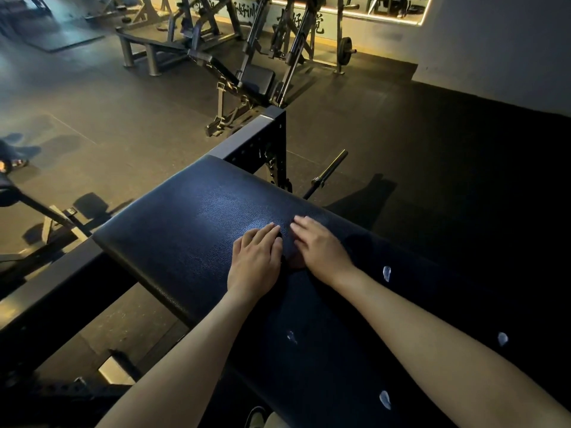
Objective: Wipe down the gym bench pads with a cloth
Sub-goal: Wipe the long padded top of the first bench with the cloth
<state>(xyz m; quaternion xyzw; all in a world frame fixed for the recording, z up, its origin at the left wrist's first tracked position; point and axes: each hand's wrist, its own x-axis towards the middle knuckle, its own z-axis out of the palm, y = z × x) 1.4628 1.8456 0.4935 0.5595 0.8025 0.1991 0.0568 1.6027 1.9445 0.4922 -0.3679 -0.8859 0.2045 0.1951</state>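
A black padded bench pad (191,217) runs from the centre toward the lower right. My left hand (256,261) and my right hand (321,245) lie side by side on it with fingers straight, pressing down flat. Under and behind them a dark cloth (340,319) with small white marks seems to cover the near part of the pad. In the dim light its edges blend into the pad. A small brownish patch shows between my wrists.
A perforated steel frame post (265,131) stands at the pad's far end, with a barbell (327,171) on the floor to its right. An incline bench machine (256,81) and a weight plate (346,50) are farther back. My shoe (256,418) is at the bottom edge.
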